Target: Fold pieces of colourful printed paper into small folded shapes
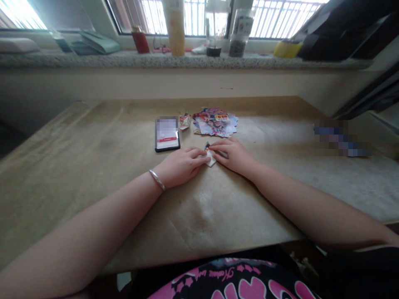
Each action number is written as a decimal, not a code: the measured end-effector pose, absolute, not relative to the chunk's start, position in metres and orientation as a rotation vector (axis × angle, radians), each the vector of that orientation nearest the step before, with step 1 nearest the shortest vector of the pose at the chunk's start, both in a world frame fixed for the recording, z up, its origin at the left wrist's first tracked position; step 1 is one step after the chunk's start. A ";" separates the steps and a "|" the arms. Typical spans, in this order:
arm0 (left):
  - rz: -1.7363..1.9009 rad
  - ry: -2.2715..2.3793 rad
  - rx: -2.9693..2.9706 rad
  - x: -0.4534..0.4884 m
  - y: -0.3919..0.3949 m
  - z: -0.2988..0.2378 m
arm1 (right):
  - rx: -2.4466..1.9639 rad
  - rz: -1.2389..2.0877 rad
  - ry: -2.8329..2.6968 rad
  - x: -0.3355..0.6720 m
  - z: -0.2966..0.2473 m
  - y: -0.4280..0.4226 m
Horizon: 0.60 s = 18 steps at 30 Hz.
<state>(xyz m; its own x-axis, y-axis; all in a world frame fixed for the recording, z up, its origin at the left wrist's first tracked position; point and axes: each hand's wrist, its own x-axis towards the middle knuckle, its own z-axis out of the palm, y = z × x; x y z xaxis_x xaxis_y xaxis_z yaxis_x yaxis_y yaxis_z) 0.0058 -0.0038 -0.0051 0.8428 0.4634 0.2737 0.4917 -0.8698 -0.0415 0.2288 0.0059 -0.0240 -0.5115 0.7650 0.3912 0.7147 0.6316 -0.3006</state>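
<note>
A small folded piece of paper, mostly white with a coloured printed tip, lies on the table in front of me. My left hand, with a silver bangle above the wrist, has its fingers pressed on the paper's left side. From the right, my right hand holds the other side with thumb and fingertips. Just beyond my hands is a pile of printed paper pieces. A small folded printed paper sits left of that pile.
A phone with a lit screen lies left of the pile. At the far right is a blurred bluish item. Bottles and jars, among them a red bottle, stand on the stone windowsill behind the table.
</note>
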 end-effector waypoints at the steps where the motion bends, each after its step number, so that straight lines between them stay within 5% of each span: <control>1: -0.395 -0.752 -2.910 0.006 -0.004 -0.005 | -1.159 0.124 -2.373 0.228 -0.023 0.005; 18: -0.404 -0.915 -2.993 0.010 -0.011 -0.003 | -1.183 0.097 -2.444 0.227 -0.022 0.006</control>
